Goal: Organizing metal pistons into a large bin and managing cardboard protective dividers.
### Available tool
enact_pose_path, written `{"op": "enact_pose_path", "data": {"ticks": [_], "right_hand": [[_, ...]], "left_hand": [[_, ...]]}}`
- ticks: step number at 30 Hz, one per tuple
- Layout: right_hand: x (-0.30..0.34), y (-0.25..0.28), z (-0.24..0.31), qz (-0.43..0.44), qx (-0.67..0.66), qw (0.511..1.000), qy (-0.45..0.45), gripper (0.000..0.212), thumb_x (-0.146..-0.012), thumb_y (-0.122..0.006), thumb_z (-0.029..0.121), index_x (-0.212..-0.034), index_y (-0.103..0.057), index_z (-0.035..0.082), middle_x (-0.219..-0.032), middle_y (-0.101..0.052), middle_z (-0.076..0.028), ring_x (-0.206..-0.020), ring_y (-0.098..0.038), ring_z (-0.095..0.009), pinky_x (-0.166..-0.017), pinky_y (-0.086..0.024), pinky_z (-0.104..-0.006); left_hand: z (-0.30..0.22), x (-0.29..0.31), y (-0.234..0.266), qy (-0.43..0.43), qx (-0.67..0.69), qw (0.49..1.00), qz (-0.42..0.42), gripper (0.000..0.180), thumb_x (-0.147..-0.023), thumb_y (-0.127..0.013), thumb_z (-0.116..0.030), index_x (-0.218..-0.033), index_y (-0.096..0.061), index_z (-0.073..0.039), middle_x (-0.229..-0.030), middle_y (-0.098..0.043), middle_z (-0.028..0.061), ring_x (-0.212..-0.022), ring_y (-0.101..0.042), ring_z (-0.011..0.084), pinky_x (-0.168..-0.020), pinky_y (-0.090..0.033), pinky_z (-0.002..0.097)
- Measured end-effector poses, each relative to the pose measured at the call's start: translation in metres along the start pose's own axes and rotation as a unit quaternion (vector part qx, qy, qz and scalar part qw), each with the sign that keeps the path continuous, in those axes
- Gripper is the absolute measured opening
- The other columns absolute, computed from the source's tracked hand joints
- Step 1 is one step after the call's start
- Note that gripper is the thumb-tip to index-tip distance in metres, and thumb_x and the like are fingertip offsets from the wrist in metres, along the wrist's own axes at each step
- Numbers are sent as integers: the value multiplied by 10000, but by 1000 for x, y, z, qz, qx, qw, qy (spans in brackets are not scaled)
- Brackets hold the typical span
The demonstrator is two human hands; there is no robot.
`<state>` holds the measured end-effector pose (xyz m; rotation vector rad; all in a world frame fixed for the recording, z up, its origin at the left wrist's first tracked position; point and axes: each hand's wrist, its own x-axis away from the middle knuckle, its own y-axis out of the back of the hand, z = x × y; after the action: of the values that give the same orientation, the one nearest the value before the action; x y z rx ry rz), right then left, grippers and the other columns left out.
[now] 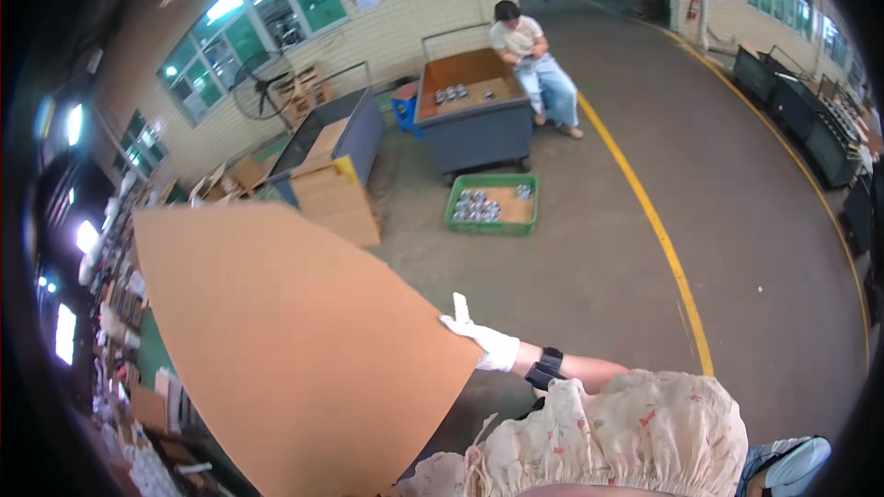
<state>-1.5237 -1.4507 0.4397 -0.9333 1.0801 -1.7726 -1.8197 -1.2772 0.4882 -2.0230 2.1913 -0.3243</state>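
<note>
Touching the right hand (486,344), the cardboard sheet (308,340) extends leftward.

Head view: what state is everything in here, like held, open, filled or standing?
Sheet: raised, bowed-looking, though the lens bends edges.
Right hand: gloved, holding the sheet's right edge.
Left hand: not visible.
Tray: on the floor, partly filled with metal parts.
Middle cart: open-topped, a few parts inside.
Left cart: open-topped, cardboard at its near end.
Fan: standing; running or not, unclear.
</note>
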Motion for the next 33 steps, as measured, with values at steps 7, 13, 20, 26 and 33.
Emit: {"op": "enact_pose_path", "data": {"ticks": [7, 13, 20, 26, 33], "right_hand": [[-3, 79, 159, -70, -53, 975, 202, 766, -924, -618, 357, -1459, -89, 499, -1426, -384, 52, -1249, -440, -170, -957, -420, -485], [-75, 92, 227, -271, 27, 918, 288, 815, -916, -629, 369, -1445, -28, 520, -1408, -362, 77, -1241, -392, -116, -974, -404, -382], [-185, 114, 294, -342, 151, 834, 406, 778, -960, -574, 275, -1503, -17, 263, -1404, -375, 0, -1264, -409, -150, -992, -416, -373], [-297, 108, 350, -433, 210, 783, 395, 358, -959, -587, 205, -1291, -478, 131, -1141, -562, 33, -1027, -559, -89, -886, -471, -267], [-471, 129, 437, -440, 359, 746, 347, 327, -916, -651, 175, -1192, -589, 12, -1102, -628, -16, -994, -565, -108, -861, -455, -260]], "left_hand": [[38, -38, -216, -13, 63, 956, 287, 279, -924, -537, -56, -1171, -504, 70, -1183, -554, 215, -997, -603, 272, -919, -513, 342], [93, -47, -412, 225, 99, 809, 534, 478, -924, -579, -111, -1324, -376, 56, -1246, -540, 232, -1135, -576, 322, -1001, -466, 388], [219, -120, -588, 505, 222, 616, 562, 406, -934, -616, -221, -1296, -484, -93, -1266, -548, 17, -1144, -537, 153, -969, -444, 321], [231, -193, -681, 543, 203, 657, 482, 250, -918, -625, -138, -1153, -547, -103, -1143, -612, 25, -1070, -596, 173, -961, -468, 371], [299, -326, -788, 544, 254, 697, 392, 181, -877, -641, -65, -1051, -604, -96, -1087, -628, 47, -1066, -601, 224, -953, -458, 426]]}}
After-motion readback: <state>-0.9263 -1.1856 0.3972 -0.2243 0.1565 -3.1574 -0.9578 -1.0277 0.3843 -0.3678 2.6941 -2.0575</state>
